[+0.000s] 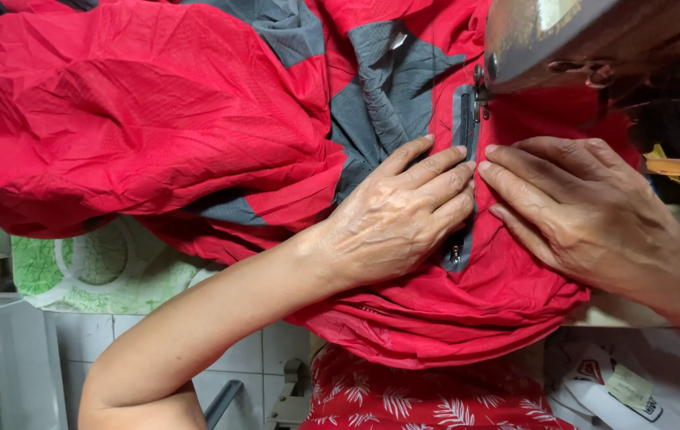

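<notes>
Grey zipper strip [465, 135] sewn into the red jacket [141, 119], long axis running from the sewing machine head [563, 40] at the top down toward the near edge of the bunched fabric, slider [455, 255] at the lower end. Flanked on both sides: left hand [399, 215] flat, fingers together, pressing the cloth just left of the strip, fingertips touching it. Right hand [574, 203] equally flat, fingers close, pressing from the right, tips meeting the strip. Both about equally near. Beyond, grey panels [379, 95], green patterned cloth [109, 271] at lower left.
</notes>
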